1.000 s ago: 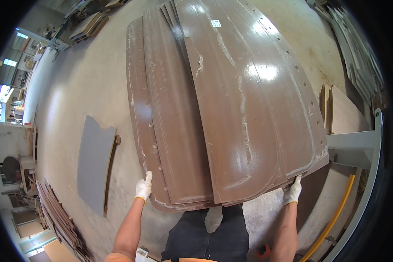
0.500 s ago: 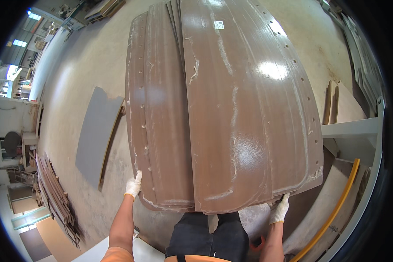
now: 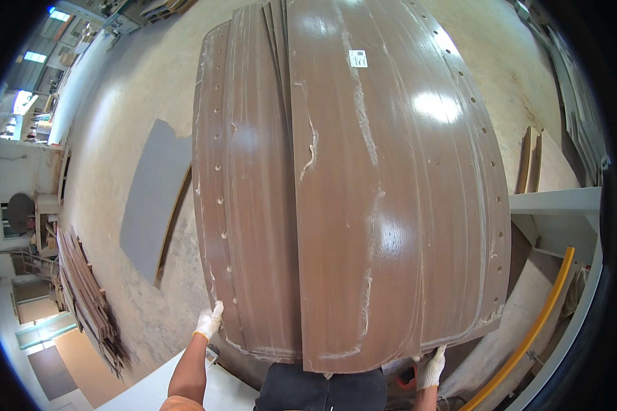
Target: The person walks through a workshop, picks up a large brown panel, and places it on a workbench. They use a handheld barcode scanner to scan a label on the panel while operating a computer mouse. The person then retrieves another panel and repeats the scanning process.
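Before me lie large, glossy brown sheet panels, overlapping in a stack. The upper brown panel (image 3: 363, 226) covers the middle and right and bears a small white label (image 3: 357, 59) and pale, smeared ridges. At the left a lower brown panel (image 3: 260, 226) shows from under it, with a row of holes along its outer side. My left hand (image 3: 210, 320), in a white knit glove, is closed on the lower panel's left edge near its close corner, thumb on top. My right hand (image 3: 433, 367), gloved alike, grips the stack's near edge at the right; its fingers are hidden underneath.
A grey board (image 3: 154, 205) lies on the floor to the left, with a pile of brown strips (image 3: 86, 294) beyond it. To the right are a pale frame (image 3: 555, 200) and a curved yellow bar (image 3: 528, 335). A white surface (image 3: 178, 387) stands near my left forearm.
The panels have come closer to me, their near edge now lower in view and over more of my legs. Both hands have moved down with them, still gripping.
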A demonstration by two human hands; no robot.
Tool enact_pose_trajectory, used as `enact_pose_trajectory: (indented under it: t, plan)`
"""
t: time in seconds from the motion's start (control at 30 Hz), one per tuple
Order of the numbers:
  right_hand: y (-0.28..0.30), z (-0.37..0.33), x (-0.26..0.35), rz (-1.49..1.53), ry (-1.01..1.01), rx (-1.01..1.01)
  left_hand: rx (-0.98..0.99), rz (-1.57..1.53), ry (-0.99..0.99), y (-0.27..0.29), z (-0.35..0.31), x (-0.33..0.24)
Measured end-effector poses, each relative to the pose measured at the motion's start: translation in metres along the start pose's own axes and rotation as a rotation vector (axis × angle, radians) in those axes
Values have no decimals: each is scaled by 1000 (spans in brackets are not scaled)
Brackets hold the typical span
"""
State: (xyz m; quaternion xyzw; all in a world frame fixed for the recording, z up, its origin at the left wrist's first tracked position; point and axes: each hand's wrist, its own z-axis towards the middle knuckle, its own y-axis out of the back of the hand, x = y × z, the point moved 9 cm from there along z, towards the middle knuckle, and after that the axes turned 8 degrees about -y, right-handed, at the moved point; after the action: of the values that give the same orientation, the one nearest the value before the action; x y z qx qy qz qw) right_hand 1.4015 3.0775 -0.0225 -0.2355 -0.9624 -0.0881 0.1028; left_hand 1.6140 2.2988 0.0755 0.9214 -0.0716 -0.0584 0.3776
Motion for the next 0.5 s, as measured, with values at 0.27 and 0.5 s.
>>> enact_pose_trajectory:
  t: [0.27,0.5]
  plan:
    - [14,-12,-8,-65,-106,-39,94,8,88,-5,-9,9]
    - [13,-18,8,-222,-150,-25,137,290,65,15,-5,-18]
